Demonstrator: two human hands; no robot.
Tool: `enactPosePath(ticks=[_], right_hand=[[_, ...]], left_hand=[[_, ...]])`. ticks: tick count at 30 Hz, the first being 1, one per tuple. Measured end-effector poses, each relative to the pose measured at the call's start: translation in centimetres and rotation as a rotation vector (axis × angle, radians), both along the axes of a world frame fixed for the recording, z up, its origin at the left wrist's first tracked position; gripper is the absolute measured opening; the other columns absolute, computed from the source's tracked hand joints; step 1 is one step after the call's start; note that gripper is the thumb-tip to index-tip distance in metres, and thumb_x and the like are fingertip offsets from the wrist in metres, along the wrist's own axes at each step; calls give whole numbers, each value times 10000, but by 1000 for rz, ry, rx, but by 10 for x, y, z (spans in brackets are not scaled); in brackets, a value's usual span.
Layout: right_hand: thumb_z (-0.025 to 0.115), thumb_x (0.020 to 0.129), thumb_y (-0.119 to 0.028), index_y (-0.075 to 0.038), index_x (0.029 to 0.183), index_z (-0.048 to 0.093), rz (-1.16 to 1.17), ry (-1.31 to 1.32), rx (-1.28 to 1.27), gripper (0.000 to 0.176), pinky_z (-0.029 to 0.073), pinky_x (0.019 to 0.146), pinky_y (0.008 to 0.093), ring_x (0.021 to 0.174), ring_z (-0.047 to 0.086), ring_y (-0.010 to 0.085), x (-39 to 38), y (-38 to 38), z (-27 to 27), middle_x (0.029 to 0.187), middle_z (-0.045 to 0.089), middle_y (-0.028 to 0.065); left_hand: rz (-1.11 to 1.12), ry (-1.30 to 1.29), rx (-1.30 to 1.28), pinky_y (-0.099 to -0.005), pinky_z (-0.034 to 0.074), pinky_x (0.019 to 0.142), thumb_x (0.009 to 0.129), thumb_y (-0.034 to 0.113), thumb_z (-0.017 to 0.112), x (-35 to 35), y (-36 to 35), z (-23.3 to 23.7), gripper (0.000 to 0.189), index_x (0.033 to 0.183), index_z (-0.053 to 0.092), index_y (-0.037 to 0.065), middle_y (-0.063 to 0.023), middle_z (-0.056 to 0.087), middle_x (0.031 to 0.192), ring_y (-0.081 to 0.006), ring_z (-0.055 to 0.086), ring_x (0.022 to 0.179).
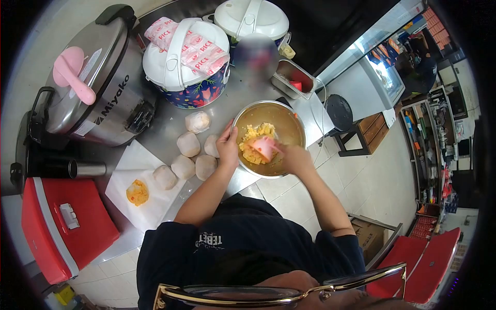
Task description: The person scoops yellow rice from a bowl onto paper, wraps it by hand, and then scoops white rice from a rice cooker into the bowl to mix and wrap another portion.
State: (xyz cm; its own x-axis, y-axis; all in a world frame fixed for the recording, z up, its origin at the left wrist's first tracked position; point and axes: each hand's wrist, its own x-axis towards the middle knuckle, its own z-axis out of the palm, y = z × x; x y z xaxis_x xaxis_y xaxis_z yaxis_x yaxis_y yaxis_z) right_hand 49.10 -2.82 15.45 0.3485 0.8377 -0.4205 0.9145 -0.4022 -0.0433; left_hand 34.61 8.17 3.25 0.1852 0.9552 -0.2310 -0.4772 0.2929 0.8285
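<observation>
My left hand point(226, 144) grips the near-left rim of a steel mixing bowl point(290, 124). My right hand point(296, 159) is closed on a pink rice paddle point(264, 147), a little blurred, whose blade is in the bowl. Around the blade lies crumbly yellow food with orange bits point(264, 129). Left of the bowl sit several round, pale, wrapped portions point(188, 144). On a sheet of white paper point(124, 168) lies a flat round patch of yellow-orange food point(137, 192).
A Miyako rice cooker point(111, 103) stands at the left with another pink paddle point(75, 75) on its lid. Behind are a white-lidded floral container point(191, 93) topped with rice wrappers point(204, 54), a second container point(253, 20) and a metal tray point(294, 77). A red cooler box point(72, 222) is front left.
</observation>
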Motion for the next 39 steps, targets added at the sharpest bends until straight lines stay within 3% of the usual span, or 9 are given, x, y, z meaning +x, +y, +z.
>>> enactPosePath(ticks=[5, 11, 14, 16, 19, 23, 31, 37, 39], right_hand=[[562, 773, -149, -348, 1370, 347, 0, -100, -47, 665, 534, 684, 425, 807, 657, 317, 12, 9, 7, 870, 651, 164], [533, 801, -152, -221, 1456, 132, -25, -48, 167, 772, 507, 760, 479, 895, 625, 389, 9, 6, -65, 1208, 523, 230], [623, 767, -210, -9, 1339, 379, 235, -74, 454, 653, 421, 907, 461, 1090, 509, 401, -17, -3, -9, 1292, 443, 258], [593, 816, -98, 11, 1168, 544, 185, 153, 852, 371, 453, 815, 406, 943, 562, 350, -40, -1, 18, 1118, 548, 230], [586, 824, -44, 12, 956, 615, 199, 926, 786, 147, 458, 758, 321, 870, 587, 262, -82, -5, -3, 938, 599, 170], [653, 779, -51, -16, 864, 609, 624, 1170, 535, 101, 465, 734, 334, 818, 595, 267, -214, 42, -26, 867, 607, 111], [625, 745, -196, -90, 975, 634, 1047, 345, 604, 254, 204, 1045, 579, 1289, 349, 309, -319, 106, -133, 1283, 480, 102], [661, 709, -124, -77, 989, 622, 874, 260, 703, 286, 320, 1018, 444, 1230, 408, 319, -316, 124, -105, 1234, 503, 109], [675, 729, -155, -71, 999, 606, 748, 587, 444, 291, 410, 911, 402, 1080, 504, 322, -332, 115, -100, 1122, 537, 116]], left_hand=[[-14, 8, 10, -275, 379, 977, 902, 79, 561, -2, 2, 2, 313, 1186, 566, -52, -135, 542, 1272, -171, 507, 1154], [-19, 212, 42, -276, 419, 915, 909, 131, 569, 4, 13, 37, 289, 1149, 604, -25, -122, 582, 1213, -159, 541, 1088], [150, 266, 411, -288, 447, 857, 926, 154, 542, -35, 26, 26, 222, 1037, 631, -16, -118, 618, 1103, -169, 585, 956], [159, 367, 533, -314, 452, 860, 904, 71, 530, -93, 10, 74, 117, 933, 613, -6, -133, 610, 1036, -221, 592, 946], [381, 700, 838, -337, 459, 837, 797, -45, 566, -181, -26, 68, 160, 941, 601, 15, -135, 603, 1018, -284, 588, 964], [292, 1139, 768, -377, 452, 878, 734, -23, 655, -329, -95, 0, 261, 978, 594, 48, -129, 599, 1053, -302, 569, 1009], [127, 1400, 640, -385, 416, 884, 631, 252, 790, -433, -118, -27, 339, 922, 661, 135, -48, 587, 1068, -263, 545, 1027], [74, 1335, 673, -361, 436, 815, 664, 208, 767, -443, -108, -35, 193, 827, 695, 135, -1, 615, 979, -211, 564, 946], [57, 1314, 668, -355, 434, 797, 674, 207, 759, -445, -104, -34, 163, 811, 699, 142, 12, 619, 948, -199, 567, 924]])
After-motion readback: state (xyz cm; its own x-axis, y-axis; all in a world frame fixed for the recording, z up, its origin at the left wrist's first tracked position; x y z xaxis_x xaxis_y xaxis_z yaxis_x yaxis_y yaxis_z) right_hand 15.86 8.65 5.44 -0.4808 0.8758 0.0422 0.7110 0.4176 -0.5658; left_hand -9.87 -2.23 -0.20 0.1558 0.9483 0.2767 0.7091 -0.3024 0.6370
